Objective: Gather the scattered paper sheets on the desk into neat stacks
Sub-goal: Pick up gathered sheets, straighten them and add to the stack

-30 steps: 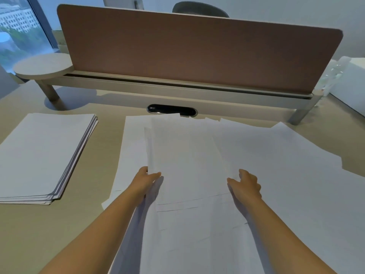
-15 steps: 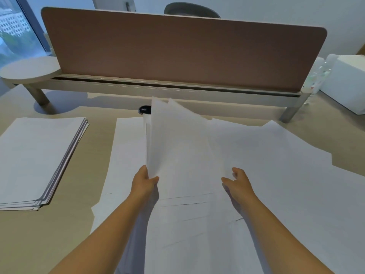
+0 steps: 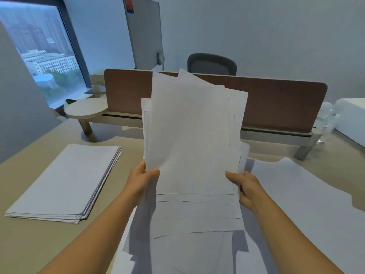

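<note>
White paper bundle (image 3: pixel 194 135) is fanning out unevenly while left hand (image 3: pixel 141 179) and right hand (image 3: pixel 245 187) are pinching its side edges, so loose sheets are probably risking sliding onto the bench (image 3: pixel 39 244).

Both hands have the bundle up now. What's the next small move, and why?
Probably tap the bundle on its lower edge against the desk to square it. The left hand and right hand grip its sides, but the sheets' top and bottom edges are staggered.

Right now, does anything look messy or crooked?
Yes. The bundle of sheets held up by the left hand and right hand is fanned unevenly, corners poking out. The stack looks neater.
</note>
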